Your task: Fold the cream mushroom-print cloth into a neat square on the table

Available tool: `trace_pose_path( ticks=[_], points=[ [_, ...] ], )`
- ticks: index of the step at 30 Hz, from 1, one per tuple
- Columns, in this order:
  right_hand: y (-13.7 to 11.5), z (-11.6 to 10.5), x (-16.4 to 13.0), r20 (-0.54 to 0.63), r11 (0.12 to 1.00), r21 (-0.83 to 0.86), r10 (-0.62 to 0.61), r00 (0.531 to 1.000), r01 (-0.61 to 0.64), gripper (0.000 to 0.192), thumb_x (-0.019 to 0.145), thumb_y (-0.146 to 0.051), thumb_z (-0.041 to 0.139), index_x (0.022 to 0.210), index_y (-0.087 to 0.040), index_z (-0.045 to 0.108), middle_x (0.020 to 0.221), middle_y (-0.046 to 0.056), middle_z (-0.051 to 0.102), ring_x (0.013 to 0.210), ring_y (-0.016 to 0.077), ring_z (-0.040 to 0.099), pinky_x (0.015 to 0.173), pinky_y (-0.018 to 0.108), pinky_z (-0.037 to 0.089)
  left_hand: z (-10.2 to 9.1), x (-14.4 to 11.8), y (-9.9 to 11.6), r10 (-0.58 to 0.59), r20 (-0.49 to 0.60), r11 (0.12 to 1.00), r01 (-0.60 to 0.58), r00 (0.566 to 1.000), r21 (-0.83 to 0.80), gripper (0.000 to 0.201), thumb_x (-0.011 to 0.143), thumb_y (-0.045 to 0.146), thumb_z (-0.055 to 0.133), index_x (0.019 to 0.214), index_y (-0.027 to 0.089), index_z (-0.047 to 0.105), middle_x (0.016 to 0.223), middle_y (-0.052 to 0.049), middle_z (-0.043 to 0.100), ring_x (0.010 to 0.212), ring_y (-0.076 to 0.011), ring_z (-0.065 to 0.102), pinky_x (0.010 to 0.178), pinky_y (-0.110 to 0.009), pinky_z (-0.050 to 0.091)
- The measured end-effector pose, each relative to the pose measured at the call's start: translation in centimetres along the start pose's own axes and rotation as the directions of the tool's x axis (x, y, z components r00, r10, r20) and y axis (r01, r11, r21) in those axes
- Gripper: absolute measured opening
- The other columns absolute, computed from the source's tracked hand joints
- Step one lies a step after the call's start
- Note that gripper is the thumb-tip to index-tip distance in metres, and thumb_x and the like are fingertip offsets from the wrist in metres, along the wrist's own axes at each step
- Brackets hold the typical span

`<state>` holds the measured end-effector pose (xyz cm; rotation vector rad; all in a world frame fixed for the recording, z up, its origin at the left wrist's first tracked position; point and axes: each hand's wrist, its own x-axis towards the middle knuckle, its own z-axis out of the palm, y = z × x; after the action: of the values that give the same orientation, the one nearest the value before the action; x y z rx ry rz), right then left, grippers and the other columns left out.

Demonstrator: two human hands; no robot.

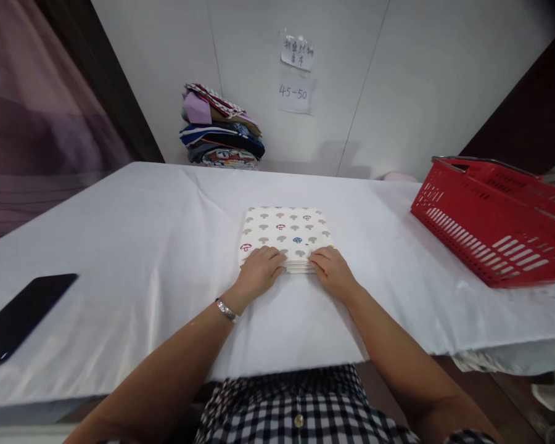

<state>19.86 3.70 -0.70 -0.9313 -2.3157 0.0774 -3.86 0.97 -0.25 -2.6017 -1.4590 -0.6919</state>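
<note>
A white cloth (287,231) printed with grey, red and blue mushrooms lies folded into a flat rectangle on the white-covered table (176,296). Its stacked layers show along the near edge. My left hand (259,271), with a silver bracelet on the wrist, grips the near left corner, fingers on top and thumb at the edge. At the near right corner, my right hand (333,272) holds the cloth the same way. The edge between the two hands is visible; the corners are partly hidden under them.
A red plastic basket (485,228) stands at the right. Several folded fabrics (222,132) are piled at the back left against the wall. A black phone (25,317) lies at the left. Paper notes (296,92) hang on the wall.
</note>
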Motion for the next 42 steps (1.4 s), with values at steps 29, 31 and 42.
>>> trace_pose_path(
  ticks=[29, 31, 42],
  points=[
    [5.4, 0.5, 4.6, 0.016, 0.671, -0.125, 0.738, 0.675, -0.731, 0.025, 0.085, -0.034, 0.044, 0.089, -0.019, 0.063, 0.084, 0.007, 0.069, 0.076, 0.0192, 0.061, 0.059, 0.025, 0.039, 1.4, -0.6, -3.6, -0.480, -0.059, 0.845, 0.443, 0.875, -0.300, 0.034, 0.088, 0.032, 0.045, 0.117, 0.020, 0.059, 0.143, -0.010, 0.042, 0.137, -0.0275, 0.027, 0.110, -0.051, 0.029],
    [5.6, 0.3, 4.4, 0.042, 0.673, -0.136, 0.737, 0.674, -0.727, 0.027, 0.086, -0.036, 0.043, 0.092, -0.019, 0.063, 0.084, 0.007, 0.068, 0.076, 0.0201, 0.062, 0.060, 0.026, 0.040, 1.4, -0.7, -3.4, -0.493, -0.032, 0.832, 0.461, 0.869, -0.309, 0.036, 0.088, 0.031, 0.044, 0.119, 0.018, 0.059, 0.144, -0.012, 0.040, 0.138, -0.0275, 0.025, 0.111, -0.050, 0.028],
    [3.2, 0.3, 10.6, 0.036, 0.915, -0.145, 0.386, 0.922, -0.377, 0.054, 0.089, -0.040, 0.044, 0.135, -0.010, 0.043, 0.146, 0.017, 0.035, 0.136, 0.0266, 0.028, 0.107, 0.039, 0.029, 0.2, 2.4, -6.8, -0.652, -0.026, 0.708, 0.596, 0.758, -0.378, 0.045, 0.086, 0.043, 0.048, 0.122, 0.019, 0.055, 0.145, -0.012, 0.038, 0.136, -0.0280, 0.030, 0.110, -0.046, 0.028]
  ],
)
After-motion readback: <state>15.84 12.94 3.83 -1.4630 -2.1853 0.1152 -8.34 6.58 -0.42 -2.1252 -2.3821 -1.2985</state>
